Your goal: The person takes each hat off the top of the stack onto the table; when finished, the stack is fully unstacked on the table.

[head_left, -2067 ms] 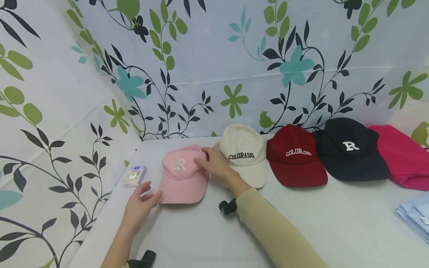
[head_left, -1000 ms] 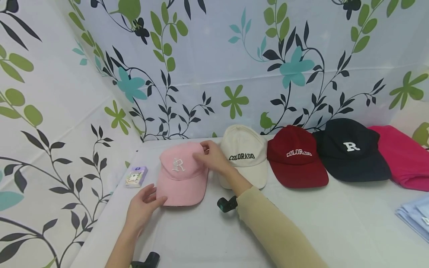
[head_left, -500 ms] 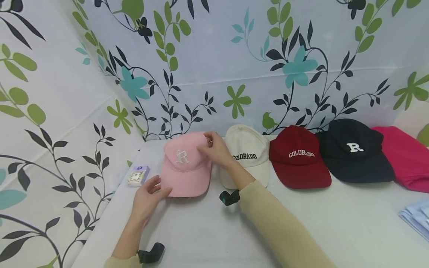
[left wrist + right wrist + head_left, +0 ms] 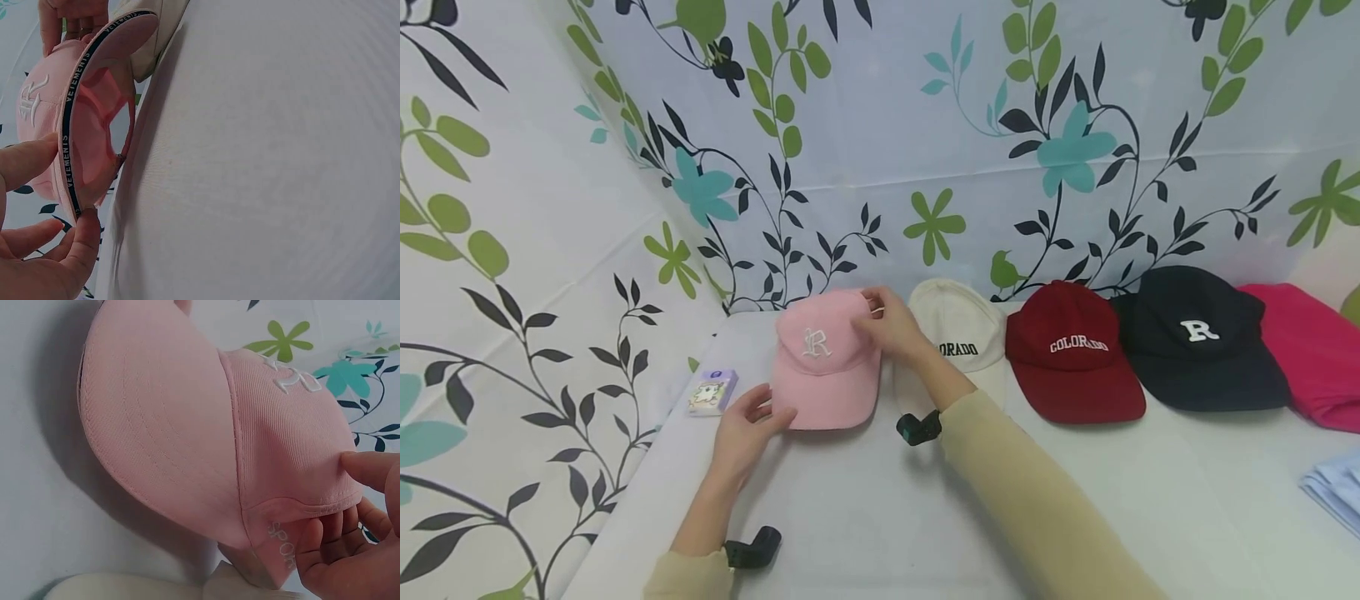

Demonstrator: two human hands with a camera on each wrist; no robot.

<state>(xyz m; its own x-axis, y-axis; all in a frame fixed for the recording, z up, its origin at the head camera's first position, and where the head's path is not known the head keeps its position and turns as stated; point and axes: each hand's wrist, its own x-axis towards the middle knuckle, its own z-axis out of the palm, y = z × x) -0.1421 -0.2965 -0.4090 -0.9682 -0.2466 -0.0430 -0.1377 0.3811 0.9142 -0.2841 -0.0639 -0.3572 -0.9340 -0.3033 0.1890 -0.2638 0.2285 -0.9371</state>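
A pink baseball cap (image 4: 823, 354) with a white embroidered R is held between both hands near the table's back left, its brim toward the wearer. My left hand (image 4: 752, 429) pinches the brim's left edge; in the left wrist view the thumb lies on top and fingers (image 4: 87, 240) sit below. On the other side, my right hand (image 4: 895, 327) grips the crown, thumb outside and fingers (image 4: 340, 534) tucked under the lower edge. The left wrist view shows the cap's hollow underside and a black VETEMENTS tape (image 4: 67, 134) along the brim. Right of it is a cream cap (image 4: 958, 312), partly hidden by my right hand.
A dark red cap (image 4: 1067, 358), a black cap (image 4: 1202, 350) and bright pink cloth (image 4: 1311, 358) continue the row rightward. A small purple box (image 4: 712, 393) lies at the left. Folded light blue fabric (image 4: 1337, 492) sits at the right edge. A leaf-patterned curtain (image 4: 865, 125) stands behind the table.
The pink cap has risen and moved slightly toward the back. My left hand came from beside the brim to pinch it, and both hands moved along with the cap.
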